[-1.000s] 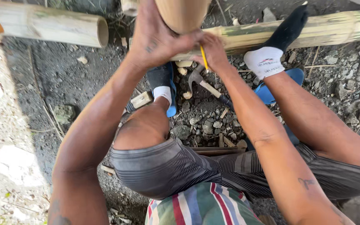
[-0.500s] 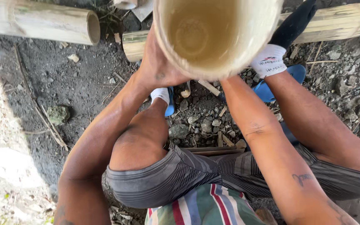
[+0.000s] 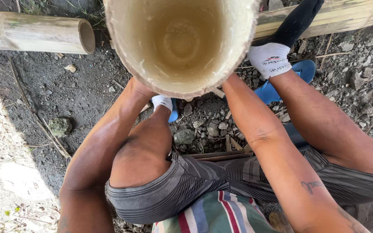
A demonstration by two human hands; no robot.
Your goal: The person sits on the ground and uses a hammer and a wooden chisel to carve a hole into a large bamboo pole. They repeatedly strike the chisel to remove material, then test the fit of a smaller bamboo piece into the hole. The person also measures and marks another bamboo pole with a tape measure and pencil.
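One hollow bamboo tube (image 3: 182, 43), two bamboo poles (image 3: 35, 32), two blue sandals (image 3: 277, 84)

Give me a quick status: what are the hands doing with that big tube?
Both hands hidden behind the hollow bamboo section, forearms raised to it. Open end faces the camera; inside bare. Bamboo pole on the gravel, clear of it.

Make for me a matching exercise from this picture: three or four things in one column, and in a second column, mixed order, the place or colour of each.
Things:
1. hollow bamboo tube
2. bamboo pole
3. blue sandal
4. striped shorts

Places or colours:
A. under the white-toed sock
B. held up close to the camera, open end facing it
C. lying on the ground, upper left
D. grey, over the thighs

Pairs: 1-B, 2-C, 3-A, 4-D
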